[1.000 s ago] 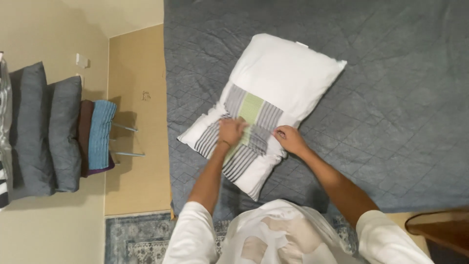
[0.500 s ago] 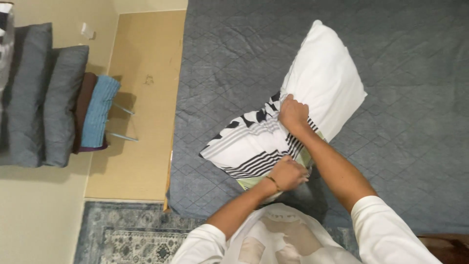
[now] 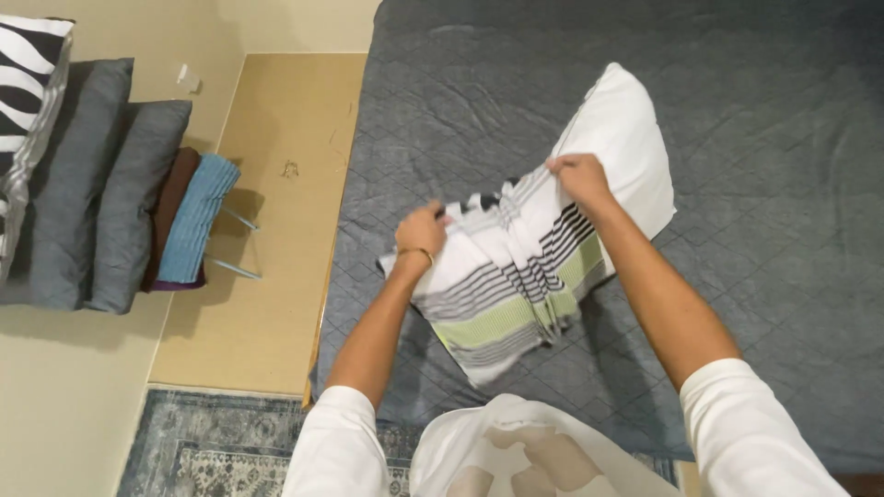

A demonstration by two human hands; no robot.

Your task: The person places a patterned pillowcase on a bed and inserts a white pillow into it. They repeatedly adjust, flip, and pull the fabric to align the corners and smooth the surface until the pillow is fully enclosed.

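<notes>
A white pillow (image 3: 626, 138) is lifted off a grey quilted bed (image 3: 755, 239). Its lower half is inside a striped pillowcase (image 3: 511, 290) with black, grey and green bands. My left hand (image 3: 422, 235) grips the pillowcase's open edge at the left. My right hand (image 3: 578, 177) grips the same edge higher up, against the pillow. The case hangs bunched between both hands and the pillow's bottom end is hidden inside it.
Left of the bed runs a tan floor strip (image 3: 276, 230). Two grey cushions (image 3: 110, 184), a brown one and a blue one (image 3: 195, 216) lean against the wall, with a zebra-patterned cushion (image 3: 26, 83) behind. A patterned rug (image 3: 212, 446) lies at the lower left.
The pillow went from lying flat on the bed to being lifted and tilted upright. Both hands shifted to the pillowcase's edge, and the case now covers more of the pillow.
</notes>
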